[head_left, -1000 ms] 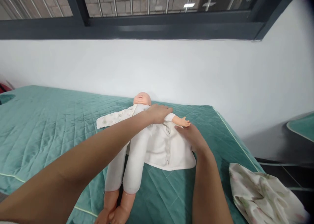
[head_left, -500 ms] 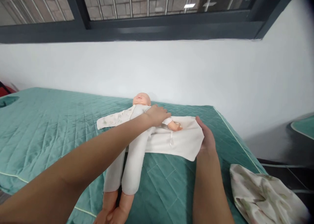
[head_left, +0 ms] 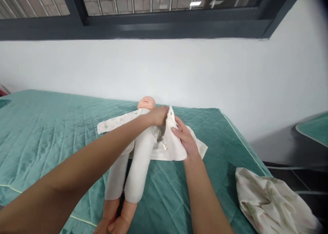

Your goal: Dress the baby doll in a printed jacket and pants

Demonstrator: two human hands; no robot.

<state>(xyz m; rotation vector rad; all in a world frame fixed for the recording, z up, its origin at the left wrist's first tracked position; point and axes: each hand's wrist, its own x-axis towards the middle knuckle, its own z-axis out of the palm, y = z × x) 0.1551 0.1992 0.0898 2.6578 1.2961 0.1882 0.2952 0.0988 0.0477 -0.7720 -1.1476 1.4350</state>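
Observation:
A baby doll (head_left: 146, 103) lies on its back on a green quilted bed (head_left: 51, 124), head toward the wall, dressed in white with bare feet near me. My left hand (head_left: 157, 116) rests closed on the doll's chest and shoulder, gripping the edge of a white garment (head_left: 173, 146). My right hand (head_left: 186, 140) holds the garment's right flap, lifted and folded over the doll's arm. The garment's other flap (head_left: 115, 122) lies spread to the doll's left.
A crumpled floral cloth (head_left: 271, 201) lies at the bed's right corner. A white wall and a dark barred window run behind the bed. A dark floor and another green surface (head_left: 314, 129) are at the right.
My right hand has moved left, lifting the garment's flap from flat on the bed up over the doll's arm. My left hand has shifted onto that flap's edge.

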